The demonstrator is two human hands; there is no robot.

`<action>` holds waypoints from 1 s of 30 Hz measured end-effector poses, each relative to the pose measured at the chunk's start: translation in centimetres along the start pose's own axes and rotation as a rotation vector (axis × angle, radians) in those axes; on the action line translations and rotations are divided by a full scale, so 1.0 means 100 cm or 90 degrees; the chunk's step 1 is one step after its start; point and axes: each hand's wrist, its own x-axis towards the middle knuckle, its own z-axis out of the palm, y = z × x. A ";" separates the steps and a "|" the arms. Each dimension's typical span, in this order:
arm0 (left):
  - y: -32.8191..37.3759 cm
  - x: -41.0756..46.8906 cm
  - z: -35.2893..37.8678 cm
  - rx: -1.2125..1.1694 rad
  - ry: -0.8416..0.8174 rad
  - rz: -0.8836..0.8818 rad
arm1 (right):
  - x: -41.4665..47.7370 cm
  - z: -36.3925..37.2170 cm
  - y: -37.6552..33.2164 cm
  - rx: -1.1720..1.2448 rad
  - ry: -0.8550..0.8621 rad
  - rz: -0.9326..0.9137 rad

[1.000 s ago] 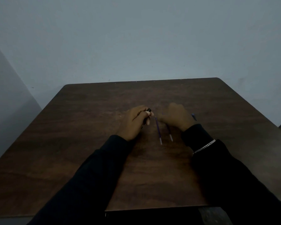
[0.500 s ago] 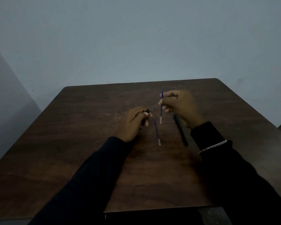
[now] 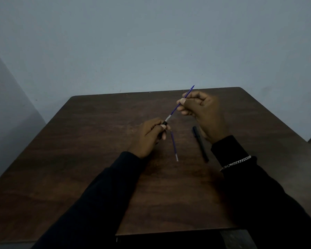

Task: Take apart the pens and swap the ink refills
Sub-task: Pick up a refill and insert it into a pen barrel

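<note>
Purple refills (image 3: pixel 174 147), black barrels (image 3: pixel 200 143), two each; right hand (image 3: pixel 205 112) pinches refill (image 3: pixel 174 109), left hand (image 3: pixel 147 137) barrel (image 3: pixel 164 123).

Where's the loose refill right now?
Head view: the loose refill lies on the table, centre, between the left hand and the black pen barrel.
</note>
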 end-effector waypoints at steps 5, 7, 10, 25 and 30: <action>0.002 -0.001 -0.001 -0.007 0.004 -0.001 | 0.001 -0.001 0.001 0.012 -0.009 -0.011; 0.003 -0.001 0.000 -0.002 0.006 -0.006 | 0.001 -0.001 0.002 0.007 -0.021 -0.010; 0.005 -0.002 0.000 0.011 0.004 -0.012 | 0.000 0.001 0.005 -0.003 -0.044 -0.007; 0.001 0.000 0.000 0.037 0.011 0.039 | -0.006 0.013 0.016 -0.079 -0.176 0.116; 0.002 0.001 -0.002 0.056 0.022 0.054 | -0.006 0.015 0.014 -0.034 -0.155 0.133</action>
